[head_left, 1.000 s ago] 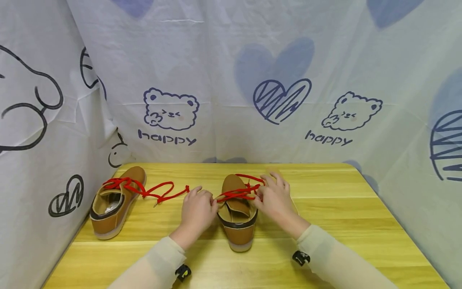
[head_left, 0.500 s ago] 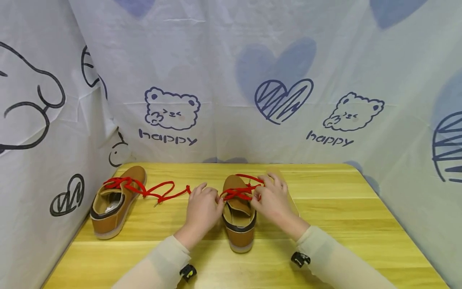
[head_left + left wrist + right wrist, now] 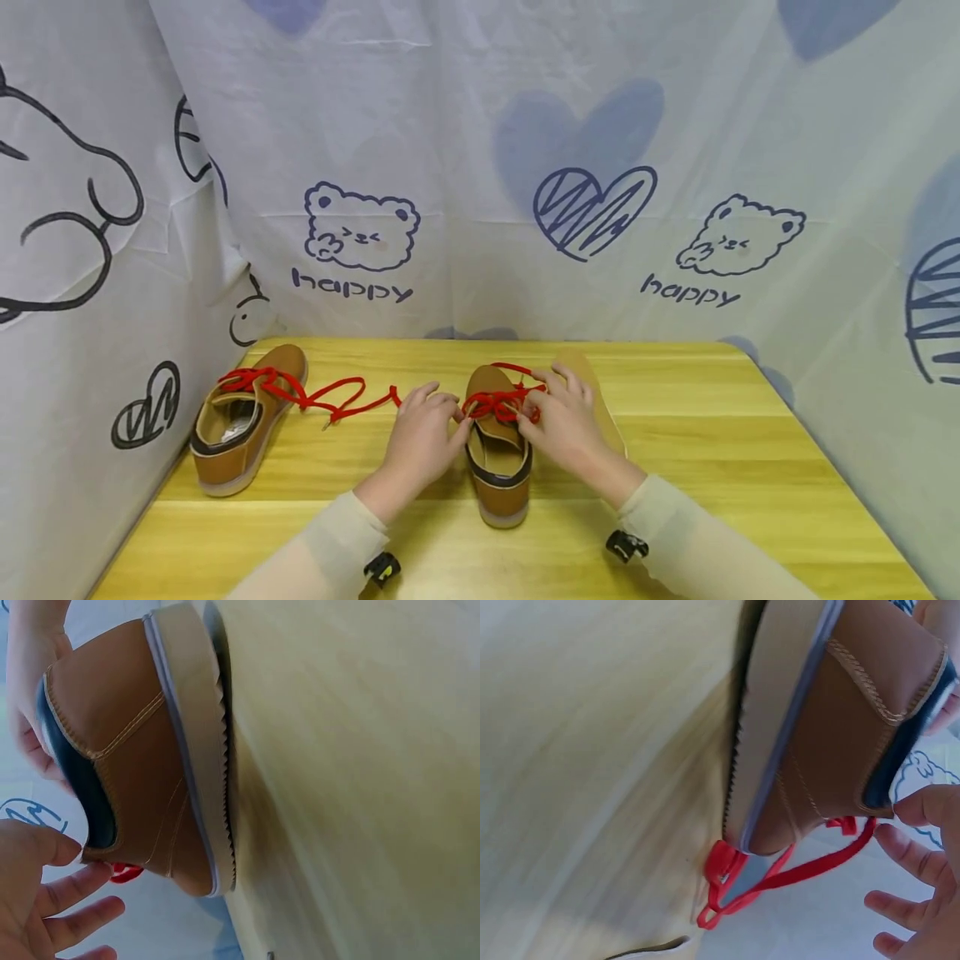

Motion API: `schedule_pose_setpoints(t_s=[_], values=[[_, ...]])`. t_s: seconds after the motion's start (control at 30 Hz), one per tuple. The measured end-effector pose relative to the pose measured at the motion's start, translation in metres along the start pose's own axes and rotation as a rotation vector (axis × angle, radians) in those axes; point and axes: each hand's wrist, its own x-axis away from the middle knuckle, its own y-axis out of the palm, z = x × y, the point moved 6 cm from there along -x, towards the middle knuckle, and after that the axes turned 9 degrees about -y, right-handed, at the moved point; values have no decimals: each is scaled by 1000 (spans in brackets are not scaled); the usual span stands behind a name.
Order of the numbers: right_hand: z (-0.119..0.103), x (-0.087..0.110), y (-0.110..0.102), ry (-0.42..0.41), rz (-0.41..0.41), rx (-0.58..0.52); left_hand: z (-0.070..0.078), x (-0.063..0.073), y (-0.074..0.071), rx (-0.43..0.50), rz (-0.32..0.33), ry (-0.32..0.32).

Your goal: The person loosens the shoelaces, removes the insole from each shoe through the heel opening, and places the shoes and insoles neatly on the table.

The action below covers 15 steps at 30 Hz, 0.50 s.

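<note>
A brown shoe [image 3: 502, 496] stands upright in the middle of the table, heel toward me. Red laces [image 3: 495, 403] cross over its front. At the left edge of its opening, my left hand [image 3: 422, 433] pinches the flap between thumb and index finger; the left wrist view shows the other fingers [image 3: 86, 926] spread. The right hand [image 3: 566, 425] pinches the opposite flap the same way, close to where a lace hangs down past the toe in the right wrist view. Between the hands, the shoe's tongue [image 3: 497, 427] shows.
Another brown shoe [image 3: 232, 458] with red laces [image 3: 337, 400] trailing right stands at the table's left side. A flat tan insole-shaped piece [image 3: 603, 408] lies partly behind the right hand. A printed cloth [image 3: 480, 250] hangs behind the wooden table [image 3: 712, 467].
My hands have drawn closer together, and the shoe's two flaps have come inward with them. The shoe's opening looks narrower, and the laces across it are bunched more loosely.
</note>
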Motion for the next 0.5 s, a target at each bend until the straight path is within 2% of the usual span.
schedule_pose_setpoints(t_s=[0.13, 0.3, 0.5], values=[[-1, 2, -6, -4, 16, -29, -1, -3, -7, 9, 20, 20], [-1, 4, -16, 0, 16, -13, -4, -16, -12, 59, 48, 61], [-3, 8, -16, -4, -17, 6, -16, -36, -2, 150, -16, 15]])
